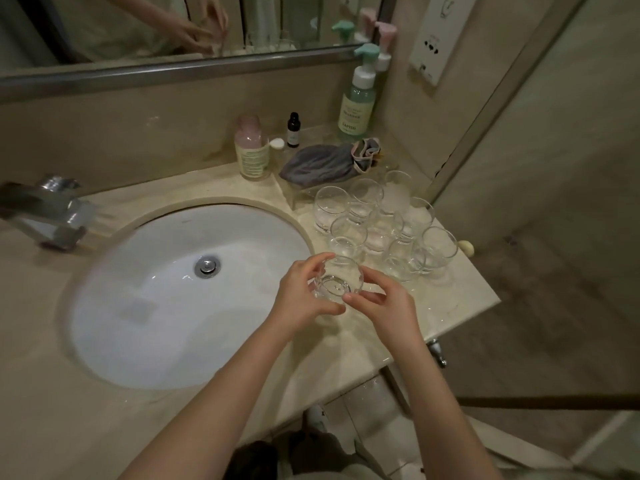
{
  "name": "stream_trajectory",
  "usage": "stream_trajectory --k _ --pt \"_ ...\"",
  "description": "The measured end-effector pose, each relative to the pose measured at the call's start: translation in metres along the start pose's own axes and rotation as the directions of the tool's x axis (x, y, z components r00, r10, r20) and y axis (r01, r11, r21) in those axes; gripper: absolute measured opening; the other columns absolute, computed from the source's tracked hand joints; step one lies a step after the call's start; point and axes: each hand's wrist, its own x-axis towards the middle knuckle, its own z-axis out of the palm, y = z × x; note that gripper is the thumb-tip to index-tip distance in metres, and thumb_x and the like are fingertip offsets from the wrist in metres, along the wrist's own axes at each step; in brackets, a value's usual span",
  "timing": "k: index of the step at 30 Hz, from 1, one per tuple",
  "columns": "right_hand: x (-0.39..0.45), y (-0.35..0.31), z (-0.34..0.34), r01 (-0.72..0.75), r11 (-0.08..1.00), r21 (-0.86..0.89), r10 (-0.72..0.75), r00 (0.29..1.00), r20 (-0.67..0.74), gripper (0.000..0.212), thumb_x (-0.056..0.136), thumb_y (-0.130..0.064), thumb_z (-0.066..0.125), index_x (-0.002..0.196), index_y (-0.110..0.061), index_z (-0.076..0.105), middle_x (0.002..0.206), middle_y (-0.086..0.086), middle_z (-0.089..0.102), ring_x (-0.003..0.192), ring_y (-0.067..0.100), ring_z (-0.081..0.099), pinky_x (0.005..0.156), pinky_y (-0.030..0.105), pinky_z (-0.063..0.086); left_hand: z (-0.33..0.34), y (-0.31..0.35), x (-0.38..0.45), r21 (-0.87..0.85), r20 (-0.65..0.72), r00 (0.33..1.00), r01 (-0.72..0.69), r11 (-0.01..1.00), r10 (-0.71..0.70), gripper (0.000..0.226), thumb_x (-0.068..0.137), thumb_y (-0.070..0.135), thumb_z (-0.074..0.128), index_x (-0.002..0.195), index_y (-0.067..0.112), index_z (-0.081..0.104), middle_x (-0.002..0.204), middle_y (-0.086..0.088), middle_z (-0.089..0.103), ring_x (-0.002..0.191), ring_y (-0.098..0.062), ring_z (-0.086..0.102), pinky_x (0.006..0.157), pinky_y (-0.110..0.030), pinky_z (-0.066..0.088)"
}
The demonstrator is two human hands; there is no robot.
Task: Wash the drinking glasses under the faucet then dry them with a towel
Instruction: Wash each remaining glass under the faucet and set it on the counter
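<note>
Both hands hold one clear round drinking glass (341, 277) just right of the white sink basin (156, 306), over the counter's edge. My left hand (303, 292) grips its left side, fingers curled over the rim. My right hand (384, 304) pinches its right side, thumb under the base. Several more clear glasses (377, 223) stand upright in a cluster on the beige counter behind it. The chrome faucet (45, 209) is at the far left, with no water running. A grey cloth (318, 164) lies bunched behind the glasses.
Bottles stand along the back wall: a pink-capped one (251, 147), a small dark dropper (293, 130) and a green pump bottle (358, 98). A mirror runs above. The counter (460, 299) ends just right of the glasses, beside a wall and door.
</note>
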Motion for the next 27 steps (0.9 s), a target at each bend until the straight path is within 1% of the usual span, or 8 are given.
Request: stream_trajectory --k 3,7,9,12,16,19,22,27 --pt "0.008 0.007 -0.014 0.014 0.999 -0.053 -0.014 1.000 -0.010 0.060 0.077 -0.014 0.081 0.132 -0.019 0.058 0.118 -0.004 0.061 0.101 0.015 0.066 0.077 0.015 0.052 0.019 -0.001 0.005 -0.004 -0.012 1.000 0.024 1.000 -0.024 0.080 0.041 0.019 0.082 0.108 0.054 0.053 0.116 -0.001 0.050 0.114 -0.015 0.055 0.098 -0.029 0.049" --pt "0.015 0.017 -0.031 0.016 0.996 -0.091 -0.017 1.000 -0.011 0.062 0.077 -0.017 0.081 0.134 -0.018 0.056 0.120 -0.002 0.060 0.101 0.015 0.064 0.071 0.007 0.049 0.036 -0.005 0.014 0.043 0.031 0.998 0.048 0.998 -0.050 0.087 0.050 0.009 0.090 0.125 0.038 0.056 0.120 -0.001 0.053 0.118 -0.014 0.054 0.098 -0.031 0.049" --pt "0.018 0.023 -0.036 0.019 0.993 -0.114 -0.021 1.000 -0.017 0.061 0.078 -0.017 0.080 0.134 -0.018 0.056 0.120 0.000 0.060 0.101 0.016 0.063 0.070 0.004 0.046 0.043 -0.007 0.017 0.062 0.034 0.998 0.048 0.997 -0.051 0.088 0.051 0.011 0.090 0.128 0.035 0.056 0.120 -0.002 0.054 0.117 -0.014 0.054 0.094 -0.029 0.050" --pt "0.022 0.027 -0.040 0.042 0.990 -0.132 -0.045 0.999 -0.018 0.059 0.079 -0.014 0.079 0.134 -0.018 0.056 0.122 0.002 0.059 0.101 0.016 0.062 0.070 0.000 0.043 0.051 -0.006 0.019 0.068 0.010 0.999 0.046 0.997 -0.047 0.085 0.050 0.012 0.089 0.121 0.044 0.054 0.117 0.000 0.054 0.114 -0.010 0.053 0.083 -0.024 0.052" --pt "0.025 0.030 -0.041 0.047 0.991 -0.123 -0.050 0.998 -0.022 0.059 0.080 -0.015 0.078 0.134 -0.016 0.056 0.121 -0.003 0.057 0.101 0.013 0.060 0.071 -0.002 0.042 0.057 -0.006 0.021 0.056 -0.029 0.998 0.056 0.997 -0.055 0.082 0.044 0.021 0.082 0.112 0.055 0.051 0.117 0.004 0.053 0.109 -0.002 0.053 0.082 -0.027 0.055" --pt "0.026 0.036 -0.037 0.074 0.990 -0.123 -0.081 0.996 -0.046 0.055 0.081 -0.016 0.078 0.132 -0.016 0.058 0.121 0.001 0.064 0.106 0.015 0.063 0.075 0.002 0.045 0.058 -0.009 0.023 0.068 -0.026 0.998 0.052 0.996 -0.050 0.086 0.053 0.005 0.089 0.115 0.052 0.051 0.120 0.003 0.047 0.113 -0.007 0.053 0.082 -0.020 0.052" --pt "0.025 0.039 -0.033 0.080 0.988 -0.134 -0.092 0.992 -0.086 0.054 0.081 -0.015 0.077 0.132 -0.016 0.058 0.118 0.002 0.066 0.105 0.014 0.063 0.078 0.003 0.045 0.059 -0.009 0.024 0.079 -0.031 0.998 0.064 0.995 -0.062 0.086 0.061 -0.004 0.085 0.116 0.051 0.050 0.117 -0.001 0.040 0.108 0.000 0.050 0.076 -0.006 0.047" --pt "0.026 0.035 -0.033 0.074 0.985 -0.156 -0.092 0.990 -0.110 0.057 0.081 -0.014 0.078 0.134 -0.015 0.057 0.118 0.010 0.061 0.099 0.014 0.061 0.070 -0.005 0.039 0.057 -0.007 0.024 0.102 -0.036 0.996 0.087 0.991 -0.084 0.087 0.062 -0.001 0.086 0.128 0.043 0.050 0.119 -0.005 0.045 0.109 -0.006 0.051 0.077 -0.010 0.046"
